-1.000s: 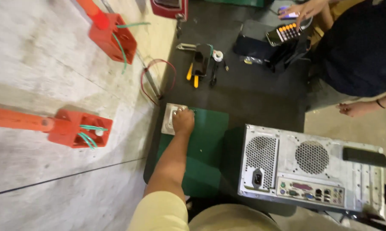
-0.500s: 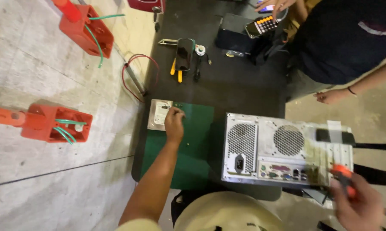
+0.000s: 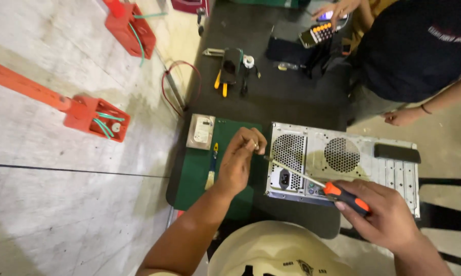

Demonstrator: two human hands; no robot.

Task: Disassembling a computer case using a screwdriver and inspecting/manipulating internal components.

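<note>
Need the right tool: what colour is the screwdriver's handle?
Orange and black: the screwdriver in the right hand, head view.

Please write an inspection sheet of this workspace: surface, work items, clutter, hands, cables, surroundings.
Surface: dark table with green mat.
Work items: grey computer case lying flat; orange-handled screwdriver, tip near the left hand.
Clutter: small brush, grey drive, pliers.
Hands: left hand pinches something small, too small to tell; right hand grips the screwdriver.
Cables: red wire loop.
Surroundings: orange brackets on concrete; another person.
</note>
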